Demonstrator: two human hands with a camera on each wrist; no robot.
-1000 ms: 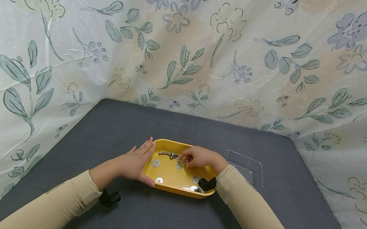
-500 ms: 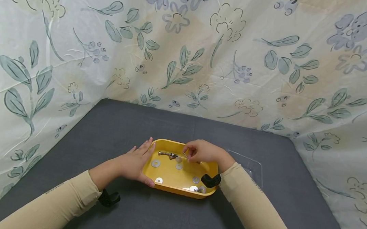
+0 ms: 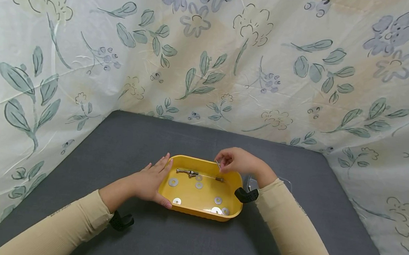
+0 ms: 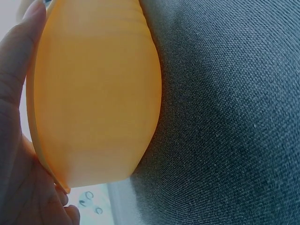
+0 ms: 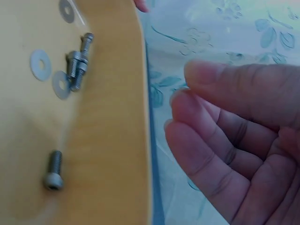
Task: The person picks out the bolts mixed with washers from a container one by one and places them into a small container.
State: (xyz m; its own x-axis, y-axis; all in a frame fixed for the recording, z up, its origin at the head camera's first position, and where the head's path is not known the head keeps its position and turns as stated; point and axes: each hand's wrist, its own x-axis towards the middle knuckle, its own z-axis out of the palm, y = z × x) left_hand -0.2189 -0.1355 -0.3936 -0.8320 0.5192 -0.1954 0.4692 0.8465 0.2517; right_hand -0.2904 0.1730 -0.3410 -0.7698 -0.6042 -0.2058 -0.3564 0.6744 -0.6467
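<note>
Tray (image 3: 203, 199) — long axis crosswise, right end slightly nearer.

Head view looks fwd/down; wrist views share tray (image 3: 198, 197) close-up.

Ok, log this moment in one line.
left hand: touches yellow tray; right hand: pinches thin metal piece near tray rim; in tray: bolts, washers

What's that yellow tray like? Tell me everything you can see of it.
The yellow tray is a shallow, open-topped rectangle with rounded corners and a thin rim, in what looks like plastic; part of its outer wall is rippled. It sits upright on the dark grey tabletop, with loose metal screws and flat washers on its floor. The left hand lies spread against its left end, thumb at the near rim.
</note>
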